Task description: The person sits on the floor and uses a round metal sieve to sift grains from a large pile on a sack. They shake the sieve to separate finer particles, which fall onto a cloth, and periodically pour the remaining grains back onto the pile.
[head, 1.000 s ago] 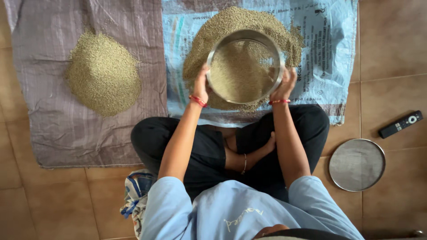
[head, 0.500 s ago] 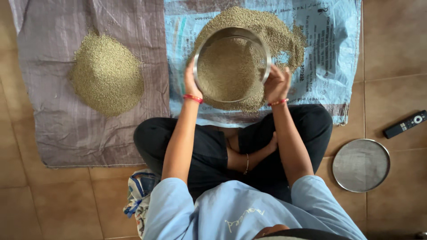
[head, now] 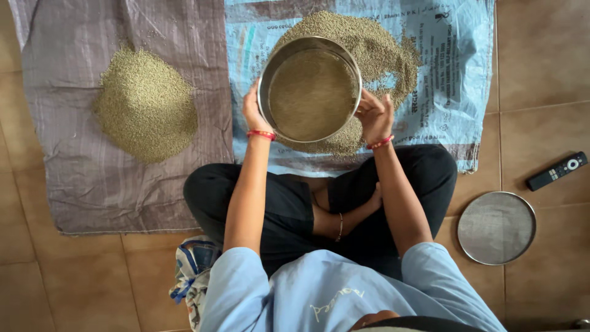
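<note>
A second pile of greenish grain [head: 145,104] lies on a grey woven sack [head: 92,178] on the tiled floor [head: 541,74]; a spare round sieve [head: 496,228] and black remote [head: 557,171] lie apart

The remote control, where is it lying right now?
In the head view the remote lies on the tiled floor at the far right, just above the spare round sieve and to the right of the blue sack.

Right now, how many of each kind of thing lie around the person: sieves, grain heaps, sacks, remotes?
Sieves: 2, one held, one on the floor
Grain heaps: 2
Sacks spread flat: 2
Remotes: 1
Total: 7
</note>
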